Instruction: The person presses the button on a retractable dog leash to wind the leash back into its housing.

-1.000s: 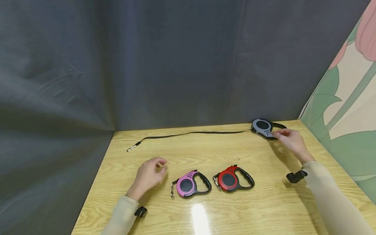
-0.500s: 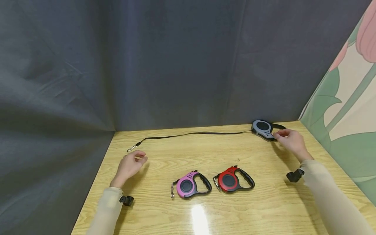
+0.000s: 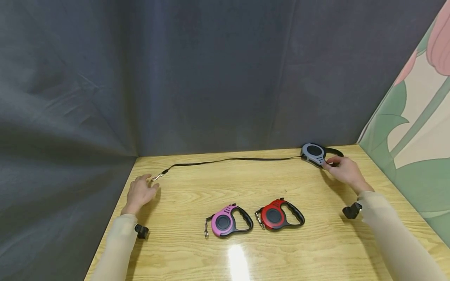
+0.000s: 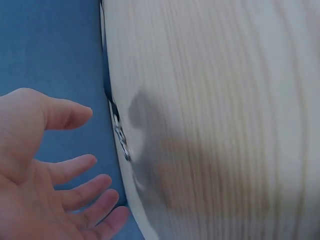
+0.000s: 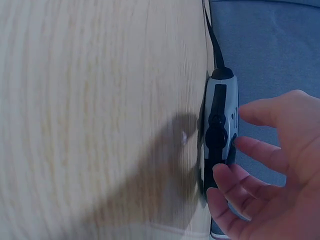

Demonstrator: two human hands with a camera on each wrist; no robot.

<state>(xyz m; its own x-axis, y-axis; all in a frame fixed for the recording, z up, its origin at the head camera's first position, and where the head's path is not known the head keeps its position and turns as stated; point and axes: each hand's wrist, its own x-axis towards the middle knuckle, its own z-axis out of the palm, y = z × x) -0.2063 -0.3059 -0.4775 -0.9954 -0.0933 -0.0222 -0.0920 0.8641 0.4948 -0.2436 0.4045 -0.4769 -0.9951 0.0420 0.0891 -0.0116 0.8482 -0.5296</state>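
A grey and black retractable dog leash point(image 3: 314, 152) lies at the back right of the table. Its black cord point(image 3: 225, 159) runs left along the back to a metal snap hook point(image 3: 158, 177). My left hand point(image 3: 140, 193) is beside that hook, thumb and fingers spread around its end. In the left wrist view, the hook point(image 4: 121, 137) lies past the fingertips, with nothing between thumb and fingers. My right hand point(image 3: 346, 171) is at the grey leash's handle. In the right wrist view, thumb and loosely bent fingers are apart, fingertips right at the casing point(image 5: 221, 105).
Toward the front lie a pink retractable leash point(image 3: 222, 222) and, to its right, a red one point(image 3: 273, 215), both with clips drawn in. A dark curtain point(image 3: 218, 78) closes off the back and left of the wooden table point(image 3: 288, 253). A flowered panel point(image 3: 418, 136) borders the right.
My left hand has moved left and back from beside the pink leash to the snap hook, its fingers spreading. My right hand stays at the grey leash, its thumb and fingers now further apart.
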